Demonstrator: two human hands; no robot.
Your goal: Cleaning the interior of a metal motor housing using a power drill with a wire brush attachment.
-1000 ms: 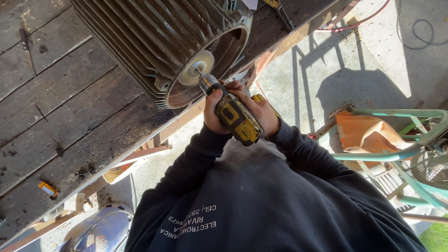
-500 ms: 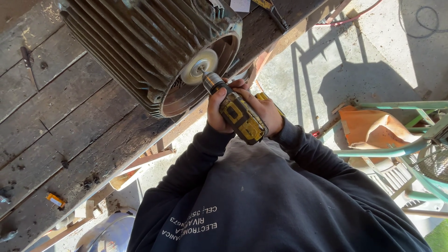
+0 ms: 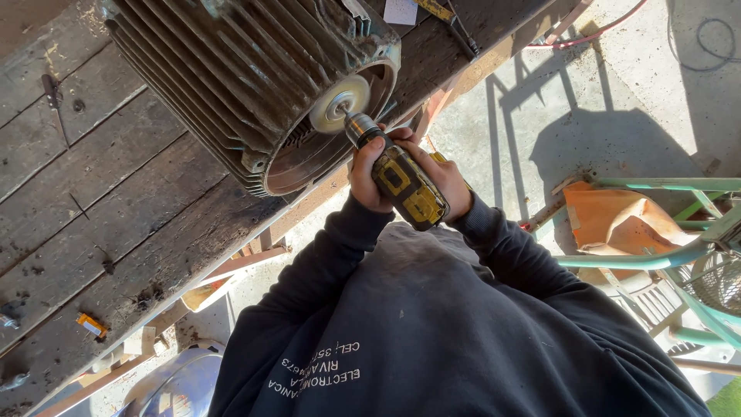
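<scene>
Yellow-and-black drill (image 3: 405, 185) sits at mid-frame, gripped w/ both hands: left hand (image 3: 364, 174) wraps the near-left side of the body, fingers curled shut around it; right hand (image 3: 444, 181) closes on the right side, fingers round the back end. Drill points up-left, its chuck carrying a round pale disc (image 3: 338, 104), blurred, w/ its face against the rim of the motor (image 3: 239, 77). Motor is a big ribbed grey housing, lying tilted on the bench (image 3: 93, 224), open end toward the person; inside of the end looks rusty brown. Bench is weathered wood planks, running from near left to far right; a small orange bit (image 3: 91, 325) lies on it at near left, well apart from the drill. Dark sleeves run from the hands down to a dark sweatshirt (image 3: 432, 332) filling the near part of the view. Right of the person, concrete floor (image 3: 617, 85) in sun w/ shadows; a green metal frame (image 3: 679, 247) w/ an orange-brown piece (image 3: 610, 220) stands at right, well apart from the hands. A cable (image 3: 594, 31) lies on the floor at far right.
</scene>
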